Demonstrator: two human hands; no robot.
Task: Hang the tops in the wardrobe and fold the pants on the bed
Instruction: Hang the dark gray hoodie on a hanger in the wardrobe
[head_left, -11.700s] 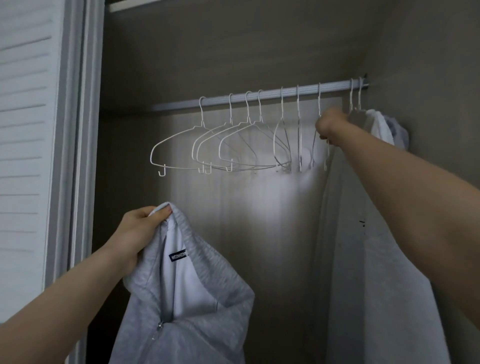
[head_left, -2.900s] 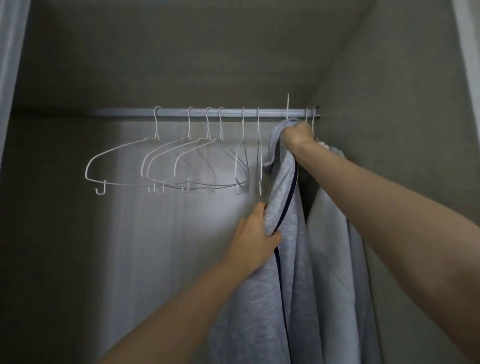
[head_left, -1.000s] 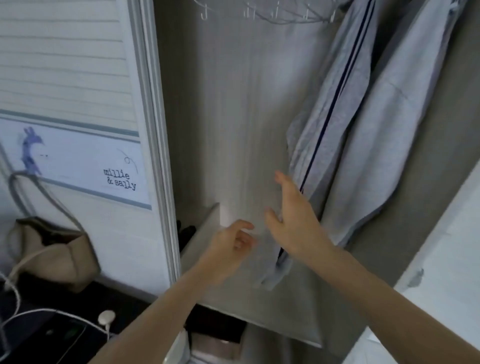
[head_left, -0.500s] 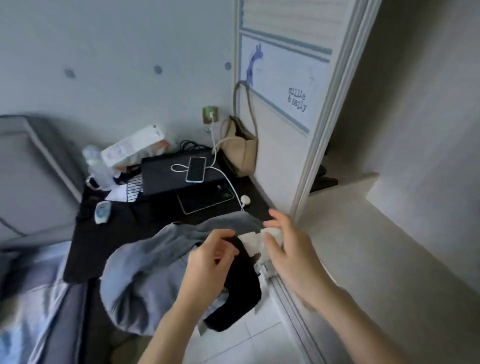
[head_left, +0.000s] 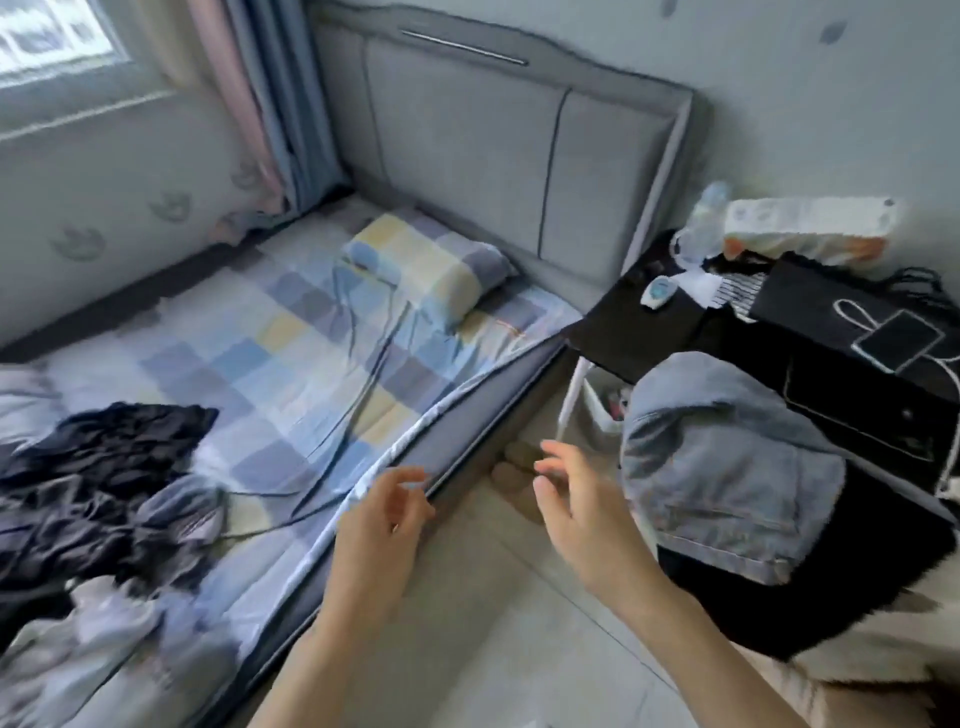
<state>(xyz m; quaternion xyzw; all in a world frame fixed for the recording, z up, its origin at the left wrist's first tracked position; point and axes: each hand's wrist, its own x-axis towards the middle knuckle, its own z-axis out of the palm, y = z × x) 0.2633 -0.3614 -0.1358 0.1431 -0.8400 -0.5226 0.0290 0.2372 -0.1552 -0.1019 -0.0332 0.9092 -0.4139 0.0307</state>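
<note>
Neither hand holds a garment at this moment, so the person stands between items. The wardrobe is out of view, and how many tops already hang there cannot be judged from here. What is plainly left lies on the bed (head_left: 291, 374): a heap of dark clothes (head_left: 98, 483) at the near left part of the checked sheet, with paler grey clothes (head_left: 88, 639) nearer still, none of it folded. Which pieces are tops and which are pants cannot be told.

The left hand (head_left: 382, 525) hovers over the bed's near edge, fingers loosely spread and gripping nothing. The right hand (head_left: 576, 509) hangs over the floor just off that edge, fingers likewise relaxed and empty. The dark heap lies well to the left of both hands, across the sheet. A denim garment (head_left: 722, 467) is draped over something dark beside the bed, just right of the right hand; whether it belongs to the task is unclear.
</note>
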